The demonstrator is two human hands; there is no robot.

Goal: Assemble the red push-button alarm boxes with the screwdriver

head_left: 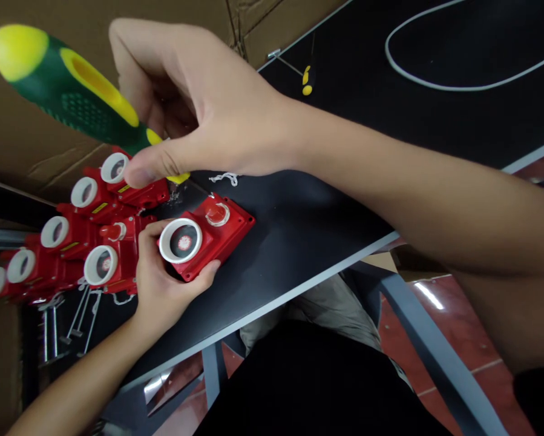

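My right hand (194,103) is closed around a green and yellow screwdriver (67,91), its handle pointing up and left and its tip hidden behind my thumb. Below it lies a red plastic housing (221,233) with a white ring and a red knob on the black table (299,230). My left hand (163,284) grips that housing from the near side, thumb against its left edge and fingers under its front.
Several more red housings (72,242) with white rings sit in a row to the left. Metal hooks (67,321) lie near the table's front-left. A second yellow-tipped screwdriver (305,79) and a white cable loop (457,85) lie farther back. Cardboard (36,151) stands behind.
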